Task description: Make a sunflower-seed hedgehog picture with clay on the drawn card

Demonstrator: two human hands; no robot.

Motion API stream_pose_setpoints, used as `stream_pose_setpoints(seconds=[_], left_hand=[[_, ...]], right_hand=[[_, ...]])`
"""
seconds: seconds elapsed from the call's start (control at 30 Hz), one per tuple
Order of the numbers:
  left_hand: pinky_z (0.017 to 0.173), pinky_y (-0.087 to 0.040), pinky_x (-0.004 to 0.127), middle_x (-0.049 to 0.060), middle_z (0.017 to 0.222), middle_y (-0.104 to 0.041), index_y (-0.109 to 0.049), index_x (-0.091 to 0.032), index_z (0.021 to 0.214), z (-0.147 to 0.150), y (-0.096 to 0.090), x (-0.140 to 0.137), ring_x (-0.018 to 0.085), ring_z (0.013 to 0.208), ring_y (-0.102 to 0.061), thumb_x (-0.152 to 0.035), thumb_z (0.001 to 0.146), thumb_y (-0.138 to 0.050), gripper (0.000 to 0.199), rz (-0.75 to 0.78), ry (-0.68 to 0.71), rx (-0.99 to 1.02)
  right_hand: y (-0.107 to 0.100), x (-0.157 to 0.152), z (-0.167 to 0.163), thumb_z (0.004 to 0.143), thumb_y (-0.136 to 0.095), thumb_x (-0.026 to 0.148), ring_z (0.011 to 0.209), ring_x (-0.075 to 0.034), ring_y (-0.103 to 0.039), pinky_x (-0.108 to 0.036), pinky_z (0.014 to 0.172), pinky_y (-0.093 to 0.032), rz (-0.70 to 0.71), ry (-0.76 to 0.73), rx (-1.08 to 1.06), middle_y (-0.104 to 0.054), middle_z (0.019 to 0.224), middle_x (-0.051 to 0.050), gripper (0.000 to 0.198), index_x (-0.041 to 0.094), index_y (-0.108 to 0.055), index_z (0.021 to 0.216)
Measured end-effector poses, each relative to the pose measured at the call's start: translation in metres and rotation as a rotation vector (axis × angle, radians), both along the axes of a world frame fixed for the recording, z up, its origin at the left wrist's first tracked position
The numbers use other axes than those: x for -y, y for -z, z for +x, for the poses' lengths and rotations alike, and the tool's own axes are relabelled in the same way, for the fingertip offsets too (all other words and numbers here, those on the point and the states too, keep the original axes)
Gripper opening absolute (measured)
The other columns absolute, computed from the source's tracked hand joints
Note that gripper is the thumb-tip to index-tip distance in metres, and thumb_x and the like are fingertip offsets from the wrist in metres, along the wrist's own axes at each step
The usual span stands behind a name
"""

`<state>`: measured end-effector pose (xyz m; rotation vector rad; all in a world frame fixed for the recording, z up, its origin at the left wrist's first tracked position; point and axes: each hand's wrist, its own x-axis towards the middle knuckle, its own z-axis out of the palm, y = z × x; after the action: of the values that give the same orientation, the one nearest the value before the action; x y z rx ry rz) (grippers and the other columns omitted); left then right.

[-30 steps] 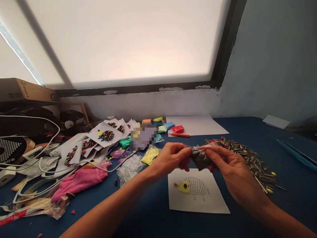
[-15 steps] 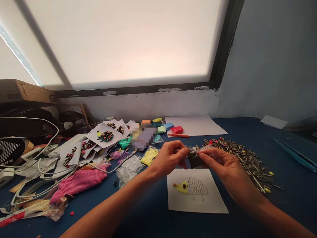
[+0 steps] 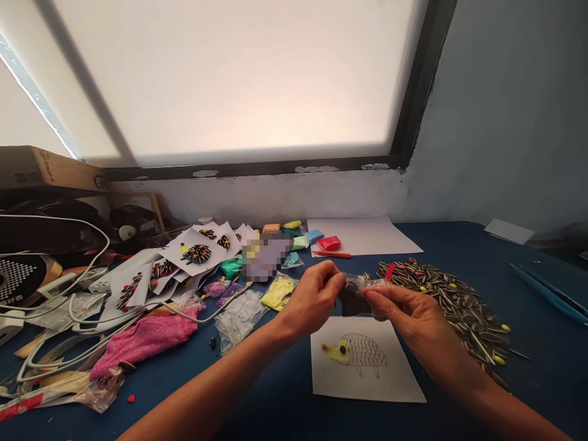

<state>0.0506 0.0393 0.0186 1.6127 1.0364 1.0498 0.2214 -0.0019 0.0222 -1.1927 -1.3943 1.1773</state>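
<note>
Left grip [image 3: 313, 297] and right grip [image 3: 408, 306] pinch a dark packet [image 3: 351, 301] between them, above a hedgehog drawing [image 3: 365, 356]; striped seeds [image 3: 452, 300] lie heaped beside the right grip.

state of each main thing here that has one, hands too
left hand: pinching dark packet
right hand: pinching dark packet
dark packet: held up, opening unclear
drawing card: flat, partly coloured
seed pile: loose, heaped
pink cloth: crumpled
clear plastic bag: crumpled

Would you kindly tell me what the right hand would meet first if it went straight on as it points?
Probably the left hand, which faces the right hand across the dark packet held between them, though depth is hard to judge.
</note>
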Motion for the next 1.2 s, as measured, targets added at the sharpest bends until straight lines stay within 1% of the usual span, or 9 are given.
stream_pose_setpoints(seconds=[0.2, 0.3, 0.43, 0.57, 0.67, 0.77, 0.93, 1.07, 1.2], left_hand=[[0.052, -0.031, 0.022, -0.005, 0.061, -0.042, -0.039, -0.019, 0.066, -0.002, 0.001, 0.001, 0.009, 0.055, -0.038, -0.021, 0.093, -0.05, 0.03, 0.12, -0.032, -0.073], [0.052, -0.029, 0.023, -0.005, 0.061, -0.041, -0.038, -0.018, 0.065, -0.005, 0.0, 0.001, 0.009, 0.055, -0.035, -0.022, 0.093, -0.05, 0.03, 0.175, -0.035, -0.112], [0.053, -0.032, 0.022, -0.004, 0.062, -0.043, -0.04, -0.018, 0.067, -0.005, 0.004, 0.0, 0.009, 0.056, -0.039, -0.024, 0.093, -0.049, 0.028, 0.139, 0.037, -0.048], [0.055, -0.039, 0.023, -0.002, 0.069, -0.049, -0.043, -0.018, 0.072, -0.001, 0.01, 0.002, 0.011, 0.061, -0.047, -0.027, 0.092, -0.05, 0.023, 0.076, 0.135, 0.057], [0.061, -0.042, 0.024, -0.001, 0.069, -0.052, -0.047, -0.017, 0.073, 0.0, 0.006, 0.003, 0.012, 0.064, -0.049, -0.023, 0.093, -0.048, 0.021, 0.143, 0.062, 0.04], [0.058, -0.04, 0.023, -0.002, 0.067, -0.049, -0.045, -0.018, 0.071, 0.0, 0.003, 0.004, 0.011, 0.062, -0.047, -0.024, 0.094, -0.047, 0.024, 0.154, 0.003, -0.01], [0.054, -0.033, 0.023, -0.004, 0.064, -0.044, -0.037, -0.02, 0.072, 0.003, 0.01, 0.006, 0.011, 0.058, -0.04, -0.03, 0.097, -0.041, 0.027, 0.174, 0.048, -0.045], [0.057, -0.03, 0.024, -0.004, 0.065, -0.041, -0.034, -0.02, 0.071, 0.002, 0.012, 0.006, 0.011, 0.061, -0.035, -0.029, 0.097, -0.041, 0.029, 0.301, -0.069, -0.13], [0.057, -0.028, 0.025, -0.004, 0.065, -0.04, -0.034, -0.02, 0.07, -0.002, 0.011, 0.003, 0.011, 0.061, -0.034, -0.03, 0.097, -0.041, 0.029, 0.293, -0.071, -0.158]], right_hand=[[0.004, 0.001, 0.0, 0.078, -0.069, 0.057, 0.069, -0.018, -0.061, -0.027, 0.058, -0.049, -0.076, -0.022, -0.033, -0.07, 0.074, -0.002, 0.033, 0.03, -0.079, 0.093], [0.004, 0.001, -0.002, 0.076, -0.071, 0.057, 0.071, -0.017, -0.06, -0.027, 0.06, -0.05, -0.039, 0.009, -0.012, -0.07, 0.077, -0.002, 0.035, 0.029, -0.079, 0.096], [0.006, 0.002, -0.005, 0.073, -0.076, 0.052, 0.078, -0.018, -0.063, -0.03, 0.075, -0.053, -0.004, 0.01, -0.058, -0.072, 0.082, -0.002, 0.034, 0.03, -0.079, 0.098], [0.007, 0.001, -0.002, 0.072, -0.079, 0.048, 0.08, -0.019, -0.067, -0.031, 0.078, -0.053, -0.055, -0.019, -0.121, -0.074, 0.085, -0.003, 0.027, 0.025, -0.078, 0.088], [0.005, 0.0, 0.001, 0.072, -0.079, 0.049, 0.08, -0.02, -0.068, -0.031, 0.073, -0.053, -0.077, -0.027, -0.133, -0.075, 0.087, -0.004, 0.029, 0.024, -0.076, 0.085], [0.002, 0.001, 0.0, 0.073, -0.077, 0.049, 0.087, -0.023, -0.068, -0.034, 0.079, -0.054, -0.053, -0.025, -0.127, -0.075, 0.093, -0.005, 0.029, 0.026, -0.077, 0.091], [0.007, 0.004, -0.005, 0.076, -0.076, 0.049, 0.09, -0.022, -0.064, -0.038, 0.087, -0.051, -0.049, -0.077, -0.105, -0.074, 0.095, -0.004, 0.034, 0.029, -0.077, 0.103], [0.014, 0.005, -0.004, 0.075, -0.076, 0.05, 0.081, -0.019, -0.06, -0.033, 0.08, -0.049, -0.046, -0.009, -0.102, -0.072, 0.083, -0.002, 0.029, 0.026, -0.079, 0.092], [0.015, 0.004, -0.003, 0.077, -0.073, 0.052, 0.086, -0.019, -0.06, -0.033, 0.082, -0.048, -0.06, 0.003, -0.117, -0.072, 0.089, -0.002, 0.027, 0.028, -0.078, 0.089]])
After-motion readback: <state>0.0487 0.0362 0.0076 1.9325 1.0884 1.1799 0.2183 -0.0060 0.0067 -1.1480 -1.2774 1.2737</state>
